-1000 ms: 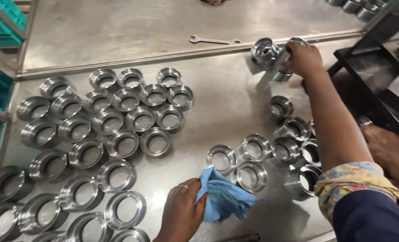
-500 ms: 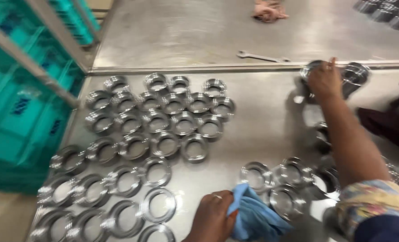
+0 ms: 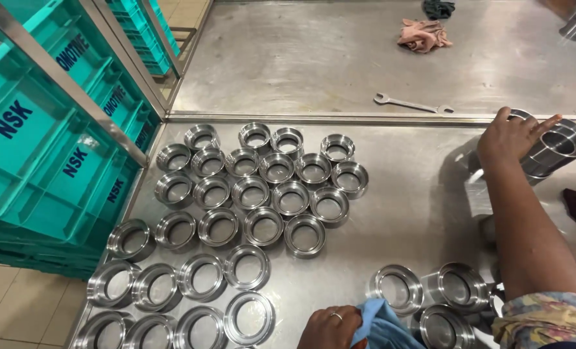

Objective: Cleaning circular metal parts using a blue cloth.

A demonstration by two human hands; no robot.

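The right hand [image 3: 511, 137] has its fingers [image 3: 539, 126] spread over a steel ring [image 3: 555, 148] lying on its side, grasping it. The left hand [image 3: 330, 328] fingers are clenched on a blue cloth [image 3: 381, 326] on the worktop [image 3: 404, 213].

We note a steel bench [image 3: 404, 213], brushed and scuffed, joined by a raised seam to a second steel bench [image 3: 301, 58] behind it. On the near bench, well left of the right hand's fingers [image 3: 546, 123], a packed cluster of short metal rings [image 3: 268, 187] stands open end up. Larger flat rings [image 3: 191, 284] lie in rows left of the left hand's fingers [image 3: 330, 320]. Just right of those fingers lie three more metal rings [image 3: 430, 291], touching one another. On the far bench, beyond the right fingers, we see a spanner [image 3: 412, 103] near the seam, a pink rag [image 3: 422, 34], and a dark rag [image 3: 438, 8] behind it.
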